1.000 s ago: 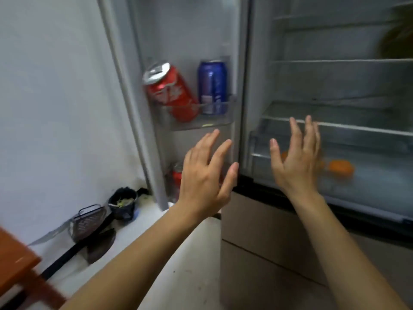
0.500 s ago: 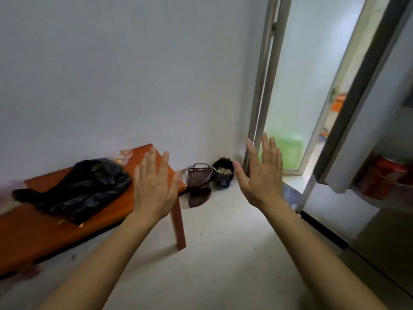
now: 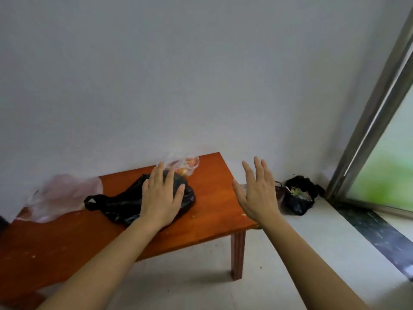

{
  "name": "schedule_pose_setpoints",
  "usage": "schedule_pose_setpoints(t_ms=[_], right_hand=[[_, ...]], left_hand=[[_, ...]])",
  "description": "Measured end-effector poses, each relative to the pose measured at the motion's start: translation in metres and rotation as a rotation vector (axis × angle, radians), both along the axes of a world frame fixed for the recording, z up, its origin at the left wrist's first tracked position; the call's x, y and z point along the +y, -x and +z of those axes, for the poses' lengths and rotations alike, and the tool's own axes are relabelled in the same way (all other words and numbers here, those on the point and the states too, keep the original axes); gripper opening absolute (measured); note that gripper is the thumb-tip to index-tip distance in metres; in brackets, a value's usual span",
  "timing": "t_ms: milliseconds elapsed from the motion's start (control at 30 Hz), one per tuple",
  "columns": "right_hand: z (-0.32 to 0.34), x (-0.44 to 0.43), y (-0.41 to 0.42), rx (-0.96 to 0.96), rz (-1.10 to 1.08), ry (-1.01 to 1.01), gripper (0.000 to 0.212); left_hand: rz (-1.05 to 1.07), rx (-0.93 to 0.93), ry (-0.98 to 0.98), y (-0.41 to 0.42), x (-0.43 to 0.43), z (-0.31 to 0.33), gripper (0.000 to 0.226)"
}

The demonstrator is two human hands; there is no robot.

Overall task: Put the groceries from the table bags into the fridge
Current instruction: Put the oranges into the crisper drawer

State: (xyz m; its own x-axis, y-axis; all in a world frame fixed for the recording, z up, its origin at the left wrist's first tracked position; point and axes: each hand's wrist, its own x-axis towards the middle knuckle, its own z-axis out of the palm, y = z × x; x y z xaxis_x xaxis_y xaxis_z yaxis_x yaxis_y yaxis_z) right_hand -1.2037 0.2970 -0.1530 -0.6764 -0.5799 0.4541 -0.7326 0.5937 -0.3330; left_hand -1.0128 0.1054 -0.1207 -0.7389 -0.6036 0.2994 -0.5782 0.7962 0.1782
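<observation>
Open floor (image 3: 257,276) right of table (image 3: 212,198); left hand (image 3: 162,198) spread over black bag (image 3: 116,204), right hand (image 3: 257,195) spread; far-edge clear bag (image 3: 190,163) holds orange fruit (image 3: 182,170).

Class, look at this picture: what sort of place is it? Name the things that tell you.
Probably a room in a home: a low wooden table against a plain wall holds a black bag and a clear bag of fruit, beside a glazed door.

Left grip (image 3: 162,198), fingers straight, palm down over black bag (image 3: 116,204) on orange desk (image 3: 212,204); contact unclear. Right grip (image 3: 257,193), fingers spread, holding nothing, above desk's right edge. Clear bag (image 3: 186,167) with orange produce behind black bag; pinkish bag (image 3: 62,193) at left. Black bin bag (image 3: 298,198) on floor in corner.
</observation>
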Motion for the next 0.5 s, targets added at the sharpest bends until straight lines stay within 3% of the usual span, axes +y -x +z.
schedule_pose_setpoints(t_ms=[233,500], right_hand=[[0.006,-0.126,0.082,-0.115,0.105,-0.042,0.06],[-0.028,-0.273,0.132,-0.151,0.221,-0.203,0.058]], left_hand=[[0.063,-0.058,-0.017,0.056,-0.114,0.008,0.064],[0.038,-0.103,-0.101,0.109,-0.259,-0.034,0.06]])
